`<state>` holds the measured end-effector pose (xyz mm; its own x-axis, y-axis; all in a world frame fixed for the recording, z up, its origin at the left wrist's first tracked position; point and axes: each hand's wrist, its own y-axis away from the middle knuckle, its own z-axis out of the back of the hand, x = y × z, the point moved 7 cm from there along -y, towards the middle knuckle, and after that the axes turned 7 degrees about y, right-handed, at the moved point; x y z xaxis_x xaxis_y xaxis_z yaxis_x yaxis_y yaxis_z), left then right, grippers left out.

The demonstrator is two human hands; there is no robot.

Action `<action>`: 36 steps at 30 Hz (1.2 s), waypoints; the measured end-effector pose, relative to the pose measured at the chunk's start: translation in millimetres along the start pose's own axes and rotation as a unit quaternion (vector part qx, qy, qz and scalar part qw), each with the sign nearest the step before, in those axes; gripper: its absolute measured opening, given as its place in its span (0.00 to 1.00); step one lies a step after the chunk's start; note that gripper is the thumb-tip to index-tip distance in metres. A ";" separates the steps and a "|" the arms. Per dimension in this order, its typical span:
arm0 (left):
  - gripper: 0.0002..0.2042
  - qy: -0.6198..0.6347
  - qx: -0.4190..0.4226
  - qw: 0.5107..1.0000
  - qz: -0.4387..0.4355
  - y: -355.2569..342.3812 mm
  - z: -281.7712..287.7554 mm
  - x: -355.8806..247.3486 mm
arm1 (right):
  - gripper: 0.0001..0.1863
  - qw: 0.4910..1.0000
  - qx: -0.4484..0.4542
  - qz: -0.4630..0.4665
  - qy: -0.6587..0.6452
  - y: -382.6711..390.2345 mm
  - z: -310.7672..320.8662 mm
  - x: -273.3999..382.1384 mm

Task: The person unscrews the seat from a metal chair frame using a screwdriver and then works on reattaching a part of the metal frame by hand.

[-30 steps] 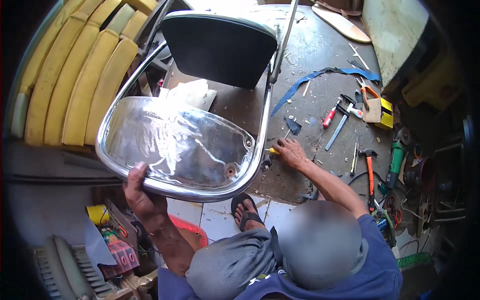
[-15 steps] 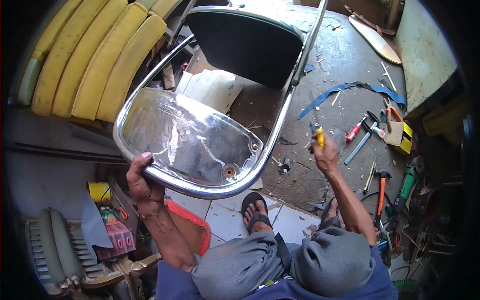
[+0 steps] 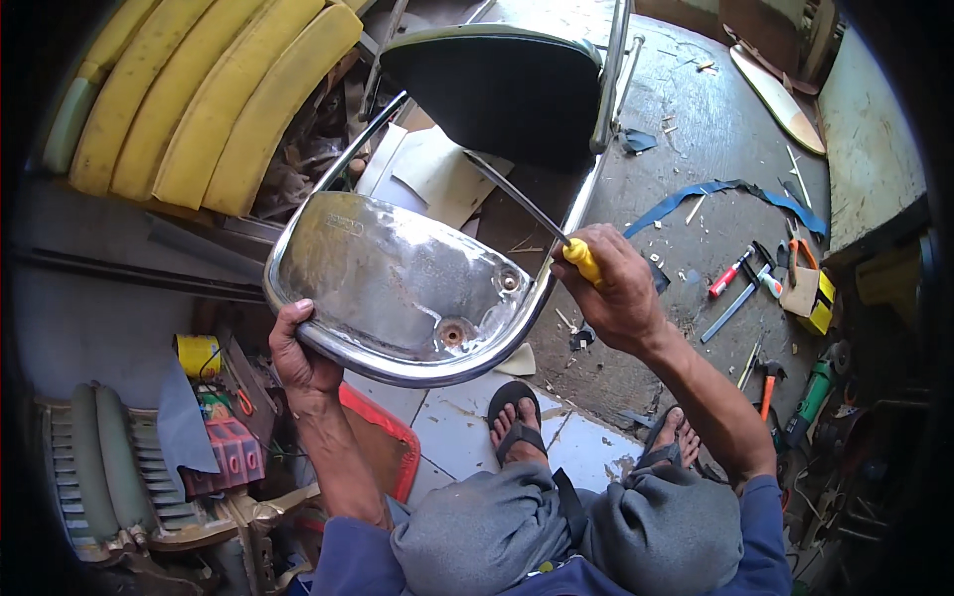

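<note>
My left hand (image 3: 308, 356) is closed on the lower left rim of a chrome-tubed chair frame (image 3: 422, 375), its thumb over the edge. Inside the tube's bend sits a worn bare-metal panel (image 3: 383, 268) with two round holes on its right side. Beyond it is a black panel (image 3: 492, 94) of the same chair. A yellow-handled screwdriver (image 3: 583, 262) is gripped in my right hand (image 3: 624, 293), just above the frame's right side. Its long shaft slants up and left over the gap between the two panels. I cannot tell whether it touches the chair.
Several yellow pads (image 3: 234, 109) are stacked at the far left. At right lie a hammer (image 3: 768, 382), a red-handled tool (image 3: 728, 278), a green angle grinder (image 3: 813, 397) and a blue strip (image 3: 686, 204). A red-edged board (image 3: 402, 432) stands near my left forearm. Scraps litter the floor.
My right hand has moved up and left with the screwdriver, from over the floor to the frame's right side. The chair has shifted slightly right in view, still held by my left hand.
</note>
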<state>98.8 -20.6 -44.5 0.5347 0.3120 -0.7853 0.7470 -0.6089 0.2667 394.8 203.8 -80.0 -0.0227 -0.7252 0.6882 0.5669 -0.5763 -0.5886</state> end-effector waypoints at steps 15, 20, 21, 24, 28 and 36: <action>0.23 0.005 -0.007 0.993 0.116 105.5 -9.6 116.9 | 0.12 0.987 0.117 -0.106 0.031 12.8 -28.3 1.4; 0.26 0.077 0.041 0.984 0.159 113.3 -24.3 127.9 | 0.12 0.978 0.126 -0.164 -0.035 11.0 -22.9 11.2; 0.26 0.039 0.061 0.985 0.155 118.8 -22.1 137.5 | 0.11 0.978 0.115 -0.169 -0.044 10.8 -21.8 16.7; 0.20 -0.064 0.101 0.984 0.129 116.9 -30.7 132.5 | 0.10 0.977 0.110 -0.183 0.003 15.3 -16.2 21.0; 0.18 -0.097 0.094 0.985 0.107 113.8 -36.1 126.6 | 0.10 0.987 0.127 -0.017 0.096 4.1 -15.6 68.8; 0.20 -0.090 0.084 0.985 0.123 114.3 -30.1 128.8 | 0.12 0.982 0.174 -0.071 -0.004 2.9 -37.9 78.6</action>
<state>264.9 -28.1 -98.3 0.6007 0.0152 -0.7993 0.5206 -0.7663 0.3766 363.4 130.9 -43.7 -0.1159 -0.6435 0.7566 0.8059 -0.5062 -0.3071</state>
